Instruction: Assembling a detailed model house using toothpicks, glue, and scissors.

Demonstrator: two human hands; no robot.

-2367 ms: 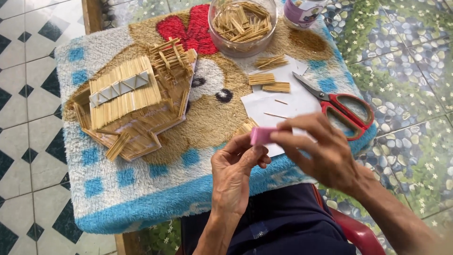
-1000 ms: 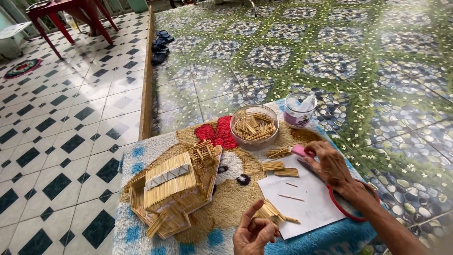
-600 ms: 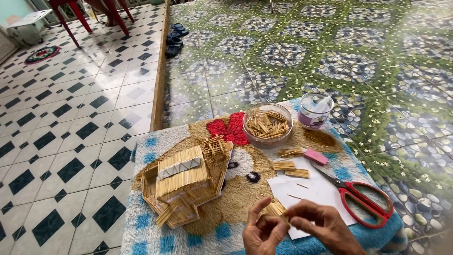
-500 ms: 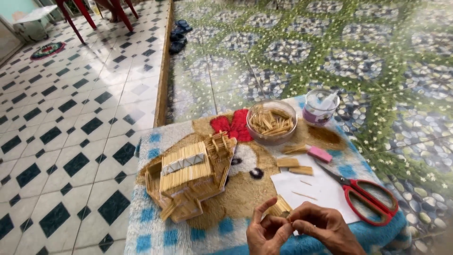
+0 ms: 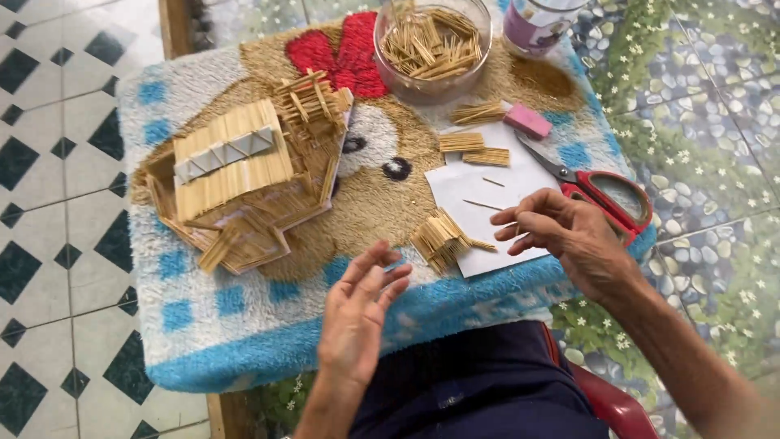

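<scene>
1. Head view, hands: the right hand [image 5: 569, 236] hovered over the white paper sheet [image 5: 487, 195], thumb and forefinger pinched together; it seemed to grasp a single thin stick, though the stick was too fine to make out for certain. The left hand [image 5: 361, 313] was released, fingers spread and empty, palm turned inward above the near edge of the plush mat [image 5: 211, 325].

2. Head view, the work: a loose fan of glued sticks [image 5: 443, 237] lay at 9 o'clock from the right hand, half on the paper, probably so that any glue would meet paper rather than pile. The stick-built house model [image 5: 236, 183] sat at 11 o'clock from the left hand, well apart, where reaching arms would not knock it.

3. Head view, supplies: the glass bowl of sticks [image 5: 431, 45] stood at 12 o'clock on the mat, far from the hands. Small flat stick panels [image 5: 475, 150] lay on the paper's far end. The red-handled scissors [image 5: 605, 191] lay just beside the right hand at 1 o'clock, blades pointing away from the person.

4. Head view, packages: a pink block [image 5: 528, 120], like an eraser, lay at 12 o'clock from the right hand. A small round jar [image 5: 540, 23] with a lilac label stood at the mat's far right corner; its print was cropped.
</scene>
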